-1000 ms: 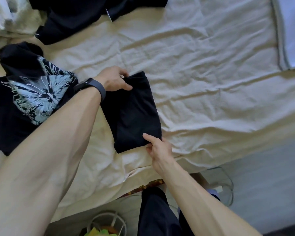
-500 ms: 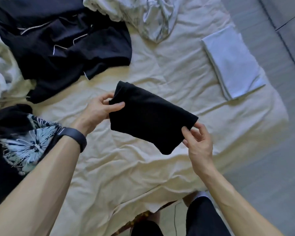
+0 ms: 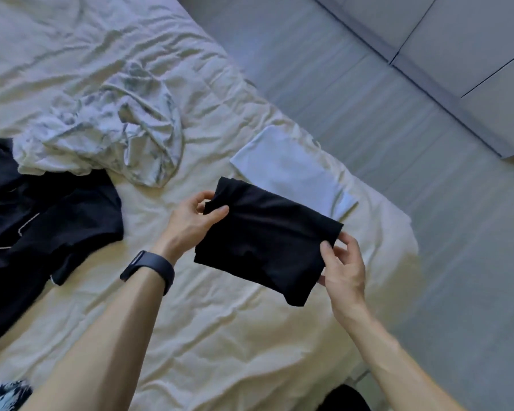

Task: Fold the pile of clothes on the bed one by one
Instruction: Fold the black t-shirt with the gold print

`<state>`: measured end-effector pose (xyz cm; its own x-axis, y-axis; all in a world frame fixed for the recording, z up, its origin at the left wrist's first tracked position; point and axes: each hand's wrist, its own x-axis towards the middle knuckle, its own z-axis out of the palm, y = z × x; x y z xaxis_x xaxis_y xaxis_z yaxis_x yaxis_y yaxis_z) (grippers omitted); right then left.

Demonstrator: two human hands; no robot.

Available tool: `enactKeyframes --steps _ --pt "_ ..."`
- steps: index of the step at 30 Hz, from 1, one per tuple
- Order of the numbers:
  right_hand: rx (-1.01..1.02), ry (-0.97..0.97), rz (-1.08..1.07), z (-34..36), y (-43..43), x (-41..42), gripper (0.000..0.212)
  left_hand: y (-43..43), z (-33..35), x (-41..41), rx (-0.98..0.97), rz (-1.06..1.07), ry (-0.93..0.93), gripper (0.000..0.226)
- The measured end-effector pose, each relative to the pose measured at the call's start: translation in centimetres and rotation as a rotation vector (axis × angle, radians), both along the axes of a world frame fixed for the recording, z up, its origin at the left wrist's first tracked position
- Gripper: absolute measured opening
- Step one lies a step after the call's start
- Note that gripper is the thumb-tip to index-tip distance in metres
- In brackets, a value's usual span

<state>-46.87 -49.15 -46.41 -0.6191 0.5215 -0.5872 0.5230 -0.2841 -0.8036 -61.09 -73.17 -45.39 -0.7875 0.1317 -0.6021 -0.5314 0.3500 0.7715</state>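
You've got the folded black cloth garment [image 3: 264,241] pinched at both ends, left hand [image 3: 190,223] & right hand [image 3: 343,262], above the cream-sheeted bed [image 3: 220,336], prob. to stack on the folded pale-blue cloth [image 3: 294,173].

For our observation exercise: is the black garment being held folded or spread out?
Folded: the black garment is a compact layered rectangle, pinched at opposite ends by left hand and right hand.

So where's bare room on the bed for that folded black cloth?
Bare cream sheet runs from under the folded black cloth to the near edge, and beyond the crumpled white garment. Crowded: left, where that garment meets black piped clothes; a folded pale-blue cloth fills the right edge.
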Motion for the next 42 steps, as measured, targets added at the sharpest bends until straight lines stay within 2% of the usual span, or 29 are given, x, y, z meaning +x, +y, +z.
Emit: enactKeyframes --steps 3,10,14,22,33,35,37,38,40,42 --pt "-0.115 -0.018 -0.127 -1.9 1.6 -1.9 0.022 4.3 -0.4 -6.2 -0.097 -0.152 0.032 0.018" --pt "-0.284 -0.061 -0.346 -6.0 2.8 -8.6 0.024 11.5 -3.7 -16.6 -0.329 -0.359 0.056 0.034" --pt "-0.14 -0.186 -0.307 -7.3 4.0 -9.8 0.022 13.2 -5.5 -17.3 -0.376 -0.378 0.032 0.035" --pt "-0.08 -0.168 -0.309 -8.1 4.9 -10.0 0.026 13.3 -6.6 -17.0 -0.275 -0.266 -0.02 0.03" --pt "-0.061 -0.217 -0.339 -8.5 5.4 -10.0 0.018 13.1 -8.8 -16.4 -0.319 -0.248 0.12 0.032" --pt "0.096 -0.265 -0.278 -8.1 4.8 -9.8 0.021 13.2 -8.9 -15.7 -0.435 -0.28 0.265 0.049" --pt "0.463 -0.193 -0.189 -7.3 4.0 -9.6 0.03 13.5 -8.9 -14.0 -0.67 -0.378 0.601 0.066" --pt "0.676 -0.088 -0.112 -7.0 3.3 -9.7 0.034 13.8 -8.8 -12.9 -0.734 -0.472 0.785 0.067" --pt "0.967 0.082 0.099 -7.1 1.8 -10.4 0.041 14.4 -9.4 -11.1 -0.703 -0.713 1.038 0.061" --pt "1.065 0.081 0.328 -7.9 0.8 -11.8 0.052 14.9 -10.5 -10.3 -0.695 -0.903 1.094 0.055"
